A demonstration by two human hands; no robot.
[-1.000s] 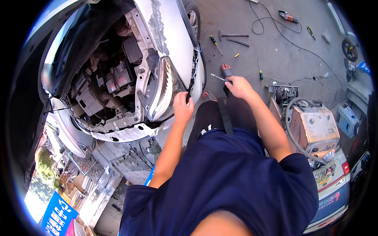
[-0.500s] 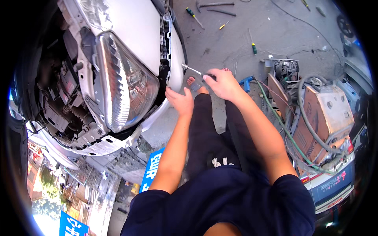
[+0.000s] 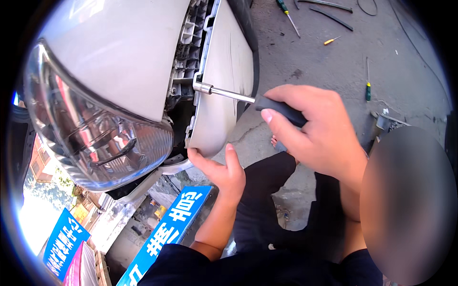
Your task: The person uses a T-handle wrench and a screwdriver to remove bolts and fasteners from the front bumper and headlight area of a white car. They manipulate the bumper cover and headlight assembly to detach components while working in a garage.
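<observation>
My right hand (image 3: 319, 128) is closed around the black handle of a socket driver (image 3: 232, 94). Its shiny socket end meets the upper edge of the loose white bumper cover (image 3: 224, 62), by the gap beside the fender. At the cover's lower corner my left hand (image 3: 222, 174) grips the edge, thumb on the outer face and index finger at the rim. Black plastic bracketing (image 3: 188, 57) shows inside the gap. Left of it sit the white fender panel (image 3: 124, 47) and the clear headlight (image 3: 105, 138).
On the grey floor lie a green-handled screwdriver (image 3: 289, 18), a small yellow screwdriver (image 3: 331, 41), another green-handled screwdriver (image 3: 368, 81) and a dark bar (image 3: 331, 18). A blue sign (image 3: 167, 229) stands below my left forearm. A blurred oval hides the right side.
My view has come closer to the car. The socket driver has moved up to the bumper cover's edge, and my left hand has moved onto its lower corner.
</observation>
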